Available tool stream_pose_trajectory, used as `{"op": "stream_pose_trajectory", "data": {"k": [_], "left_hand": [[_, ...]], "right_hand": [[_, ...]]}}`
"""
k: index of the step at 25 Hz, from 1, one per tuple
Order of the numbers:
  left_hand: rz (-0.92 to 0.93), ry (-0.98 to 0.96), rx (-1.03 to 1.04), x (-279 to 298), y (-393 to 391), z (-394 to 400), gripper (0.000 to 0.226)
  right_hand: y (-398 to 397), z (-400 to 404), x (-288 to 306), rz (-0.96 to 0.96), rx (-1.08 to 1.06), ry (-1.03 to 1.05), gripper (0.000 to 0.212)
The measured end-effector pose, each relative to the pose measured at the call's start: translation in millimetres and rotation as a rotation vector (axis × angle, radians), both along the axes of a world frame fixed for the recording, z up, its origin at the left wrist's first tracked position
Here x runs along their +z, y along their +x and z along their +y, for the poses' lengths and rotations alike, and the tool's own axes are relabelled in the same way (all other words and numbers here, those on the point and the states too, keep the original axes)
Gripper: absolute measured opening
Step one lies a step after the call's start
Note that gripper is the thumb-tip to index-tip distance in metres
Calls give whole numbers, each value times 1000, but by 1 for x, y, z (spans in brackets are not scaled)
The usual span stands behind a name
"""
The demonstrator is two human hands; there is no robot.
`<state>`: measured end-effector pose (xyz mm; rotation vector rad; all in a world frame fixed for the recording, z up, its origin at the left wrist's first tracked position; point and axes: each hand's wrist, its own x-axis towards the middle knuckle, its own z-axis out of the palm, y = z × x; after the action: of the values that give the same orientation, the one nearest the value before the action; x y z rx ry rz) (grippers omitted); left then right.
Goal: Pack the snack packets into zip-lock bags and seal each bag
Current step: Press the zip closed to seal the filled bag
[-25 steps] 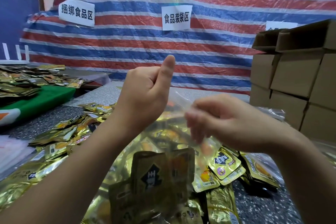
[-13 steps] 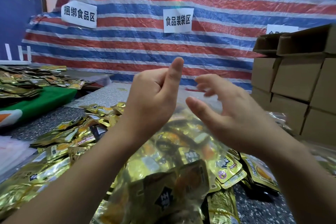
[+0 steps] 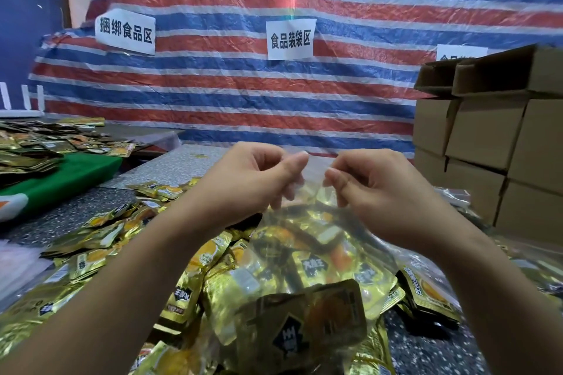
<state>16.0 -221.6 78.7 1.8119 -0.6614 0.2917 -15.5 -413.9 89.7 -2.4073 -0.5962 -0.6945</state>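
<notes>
A clear zip-lock bag (image 3: 316, 253), filled with gold snack packets (image 3: 310, 268), is held up above the loose packets (image 3: 100, 240) heaped on the tabletop (image 3: 76, 210). Its top edge is pinched on one side by the left hand (image 3: 259, 176) and on the other by the right hand (image 3: 374, 183), both grips clenched on the film. Below the grips the bag hangs soft and sagging; it is judged light but slippery, best taken at the stiffer zip strip between the two grips and pressed shut along it.
</notes>
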Motion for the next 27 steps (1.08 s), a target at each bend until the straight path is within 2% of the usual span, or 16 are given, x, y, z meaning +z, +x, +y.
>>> {"op": "stream_pose_trajectory", "data": {"k": [7,11,15,20,23,27], "left_hand": [[-181,5,8,0,-6,-4,31],[-449,-91,25,6,-23,-12,34],[-609,-91,94,13,-34,-12,37],[-639,20,171,9,-35,-12,38],[-576,37,120,7,-33,-15,34],[-528,43,82,6,-31,-14,36]], "right_hand": [[-8,5,3,-22,53,4,16],[-25,7,16,-189,150,114,22],[-38,10,21,-334,152,88,25],[-35,12,18,-220,160,104,23],[-34,14,16,-119,208,135,19],[-31,13,15,-91,233,170,17]]}}
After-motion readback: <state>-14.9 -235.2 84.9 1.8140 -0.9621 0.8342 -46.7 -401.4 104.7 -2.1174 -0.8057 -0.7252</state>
